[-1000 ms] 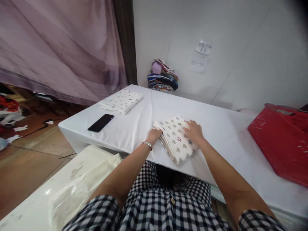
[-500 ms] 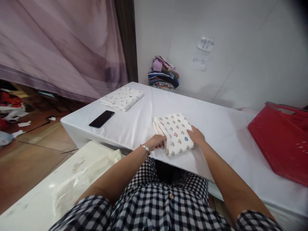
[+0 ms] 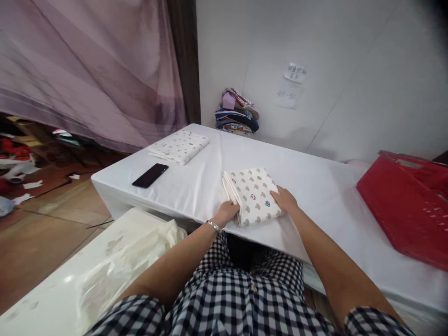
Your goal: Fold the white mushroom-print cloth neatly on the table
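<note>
White-draped table (image 3: pixel 322 186) — both forearms (image 3: pixel 182 257) converge on a folded mushroom-print cloth (image 3: pixel 250 189) near the front edge, left hand (image 3: pixel 227 213) pinching its layered side, right hand (image 3: pixel 286 200) at the opposite side — fingers together, grip unclear.

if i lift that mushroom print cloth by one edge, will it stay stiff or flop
The mushroom-print cloth would probably flop, since its layers splay apart loosely at the left edge. Folded flat on the table, it seems unlikely to roll or tip.
</note>
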Demonstrator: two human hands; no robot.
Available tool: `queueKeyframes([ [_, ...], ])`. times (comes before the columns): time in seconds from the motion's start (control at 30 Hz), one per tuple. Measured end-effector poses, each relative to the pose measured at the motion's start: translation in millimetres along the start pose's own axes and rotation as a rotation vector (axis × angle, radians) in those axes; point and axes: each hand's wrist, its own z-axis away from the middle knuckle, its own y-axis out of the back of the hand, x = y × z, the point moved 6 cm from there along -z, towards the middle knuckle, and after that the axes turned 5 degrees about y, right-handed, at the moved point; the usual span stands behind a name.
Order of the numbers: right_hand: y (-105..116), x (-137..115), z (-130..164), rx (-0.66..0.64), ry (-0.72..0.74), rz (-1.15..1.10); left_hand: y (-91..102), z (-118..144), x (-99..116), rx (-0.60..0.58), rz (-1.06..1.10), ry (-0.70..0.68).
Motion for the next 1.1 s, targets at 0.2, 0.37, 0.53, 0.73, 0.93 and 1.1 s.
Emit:
queueKeyframes([
  [0.2,0.3,8.8,-2.3,-0.006,-0.127,-0.113,-5.0,12.0,-0.7,-0.113,-0.112,-0.041],
  [0.37,0.4,13.8,9.0,0.017,-0.15,-0.064,-1.8,7.7,-3.3,0.001,-0.143,-0.09],
  [0.53,0.6,18.6,23.5,0.121,-0.088,-0.016,-2.6,11.2,1.3,0.028,-0.149,-0.131],
  [0.73,-6.8,19.8,22.4,0.117,-0.145,-0.116,-9.5,19.0,2.5,-0.083,-0.153,-0.026],
  [0.93,-9.6,28.4,21.4,0.309,-0.109,-0.267,-6.1,11.4,1.0,0.012,-0.06,-0.104],
  [1.1,-13.3,35.0,19.5,0.317,-0.079,-0.328,-4.1,13.3,-5.8,0.012,-0.09,-0.069],
])
